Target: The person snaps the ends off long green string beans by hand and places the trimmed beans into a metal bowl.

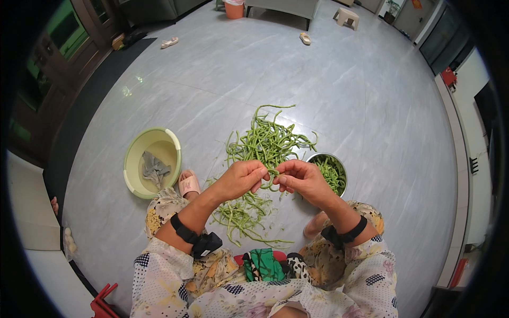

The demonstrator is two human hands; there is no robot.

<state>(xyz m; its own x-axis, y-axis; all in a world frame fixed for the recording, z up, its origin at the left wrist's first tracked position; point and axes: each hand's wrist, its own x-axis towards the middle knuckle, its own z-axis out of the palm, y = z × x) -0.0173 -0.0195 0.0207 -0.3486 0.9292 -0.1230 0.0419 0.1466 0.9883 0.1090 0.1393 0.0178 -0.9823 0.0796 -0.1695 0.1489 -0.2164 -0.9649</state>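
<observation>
Between my two hands is a long green bean [273, 172], bent and pinched at the fingertips. My left hand [247, 177] grips it from one side, my right hand [298, 177] from the other. Beyond them a tangled pile of long green beans [266, 141] lies on the floor. Nearer to me, between my feet, lies a looser heap of beans and scraps [242, 216]. Just right of my right hand stands a round metal bowl [345, 171] holding short bean pieces [328, 171].
A pale green plastic basin [130, 171] with a grey cloth [155, 169] in cloudy water stands by my left foot. Farther off are an orange bin [234, 10], a plastic stool [346, 16], single shoes [305, 38] and a sofa [282, 8].
</observation>
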